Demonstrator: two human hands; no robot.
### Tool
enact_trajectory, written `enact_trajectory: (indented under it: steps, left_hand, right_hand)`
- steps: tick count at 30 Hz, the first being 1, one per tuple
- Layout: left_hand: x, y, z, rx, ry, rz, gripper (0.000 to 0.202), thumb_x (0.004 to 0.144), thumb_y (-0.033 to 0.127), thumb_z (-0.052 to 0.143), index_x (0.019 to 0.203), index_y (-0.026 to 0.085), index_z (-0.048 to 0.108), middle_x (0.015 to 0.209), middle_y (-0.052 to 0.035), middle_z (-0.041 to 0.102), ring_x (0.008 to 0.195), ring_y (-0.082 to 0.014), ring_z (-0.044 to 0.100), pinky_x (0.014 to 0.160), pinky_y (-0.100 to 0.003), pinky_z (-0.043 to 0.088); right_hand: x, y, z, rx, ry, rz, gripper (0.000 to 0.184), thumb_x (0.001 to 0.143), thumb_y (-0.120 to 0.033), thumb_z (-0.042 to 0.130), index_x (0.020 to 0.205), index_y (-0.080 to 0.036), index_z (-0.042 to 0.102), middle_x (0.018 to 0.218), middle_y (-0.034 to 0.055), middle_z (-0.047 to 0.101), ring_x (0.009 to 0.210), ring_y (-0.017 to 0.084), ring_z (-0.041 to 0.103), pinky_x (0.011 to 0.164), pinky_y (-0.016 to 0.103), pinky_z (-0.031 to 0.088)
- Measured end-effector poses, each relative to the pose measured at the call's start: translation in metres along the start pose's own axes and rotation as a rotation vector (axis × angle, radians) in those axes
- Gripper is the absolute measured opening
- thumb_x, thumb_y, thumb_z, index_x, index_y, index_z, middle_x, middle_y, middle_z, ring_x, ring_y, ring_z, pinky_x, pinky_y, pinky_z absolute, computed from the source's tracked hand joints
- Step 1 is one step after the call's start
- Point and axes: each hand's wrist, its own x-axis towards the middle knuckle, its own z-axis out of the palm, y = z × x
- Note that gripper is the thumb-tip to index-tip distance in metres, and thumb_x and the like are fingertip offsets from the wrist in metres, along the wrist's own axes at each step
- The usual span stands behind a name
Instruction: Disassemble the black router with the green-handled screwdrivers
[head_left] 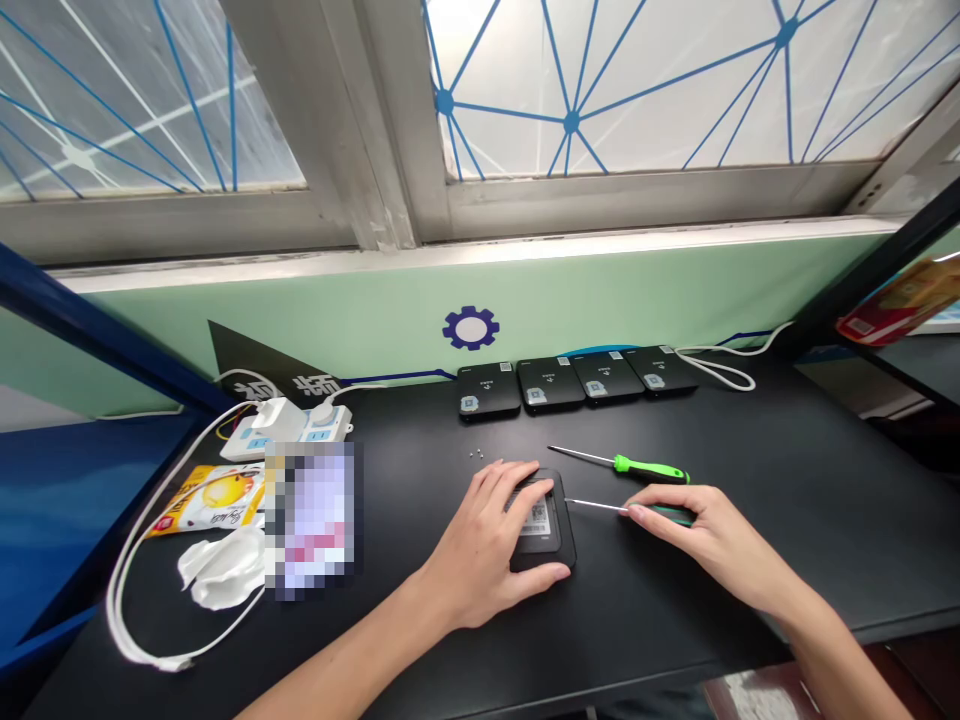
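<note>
A flat black electronic device [551, 545] with a white printed label lies on the black table. My left hand [484, 540] is over it, fingers across its top and left part, thumb at its lower right edge, holding it down. In my right hand [694, 520] is a screwdriver [596, 504] with a thin metal shaft and a dark green handle mostly hidden by the fingers. Its tip meets the right edge of the device near the upper corner. Just behind my right hand lies a second screwdriver [651, 470] with a bright green and black handle. Several tiny screws [478, 455] lie behind my left hand.
Several similar black devices [551, 385] stand in a row along the wall. A white power strip [289, 430] with plugs, a looping white cable [120, 575], a snack packet [214, 498], crumpled tissue [221, 568] and a blurred-out item [315, 520] occupy the left side. Another white cable [724, 370] lies back right.
</note>
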Motion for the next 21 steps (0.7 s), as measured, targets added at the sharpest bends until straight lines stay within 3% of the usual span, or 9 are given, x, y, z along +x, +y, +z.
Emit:
enact_trajectory:
  steps: [8, 12, 16, 21]
  left_hand:
    - [0.001, -0.001, 0.002, -0.007, 0.014, 0.010, 0.079, 0.095, 0.048, 0.090, 0.160, 0.021, 0.055, 0.164, -0.0200, 0.057, 0.152, -0.0418, 0.054, 0.129, -0.065, 0.045]
    - [0.001, 0.000, 0.002, -0.020, 0.017, -0.003, 0.079, 0.092, 0.045, 0.093, 0.159, 0.022, 0.057, 0.163, -0.0197, 0.058, 0.149, -0.0422, 0.054, 0.126, -0.064, 0.048]
    - [0.002, 0.000, 0.001, -0.026, 0.021, -0.016, 0.080, 0.090, 0.043, 0.093, 0.159, 0.024, 0.058, 0.162, -0.0182, 0.058, 0.147, -0.0410, 0.055, 0.123, -0.061, 0.050]
    - [0.003, 0.000, 0.001, -0.048, 0.022, -0.020, 0.084, 0.088, 0.045, 0.095, 0.159, 0.023, 0.057, 0.161, -0.0180, 0.058, 0.146, -0.0404, 0.055, 0.123, -0.060, 0.049]
  right_hand:
    - [0.005, -0.011, -0.014, -0.278, 0.048, -0.100, 0.049, 0.104, -0.072, 0.064, 0.101, -0.030, 0.091, 0.107, 0.0049, 0.089, 0.096, 0.034, 0.082, 0.087, 0.037, 0.060]
    - [0.012, -0.035, -0.025, -0.472, 0.036, -0.221, 0.051, 0.106, -0.070, 0.061, 0.107, -0.028, 0.091, 0.101, 0.0112, 0.088, 0.092, 0.035, 0.082, 0.080, 0.038, 0.059]
    - [0.019, -0.064, -0.023, -0.745, 0.060, -0.317, 0.045, 0.108, -0.065, 0.063, 0.105, -0.027, 0.087, 0.092, 0.0117, 0.084, 0.087, 0.036, 0.080, 0.074, 0.042, 0.055]
    - [0.030, -0.090, -0.018, -0.906, -0.018, -0.321, 0.031, 0.106, -0.053, 0.070, 0.094, -0.025, 0.080, 0.085, 0.0105, 0.080, 0.078, 0.034, 0.077, 0.066, 0.040, 0.047]
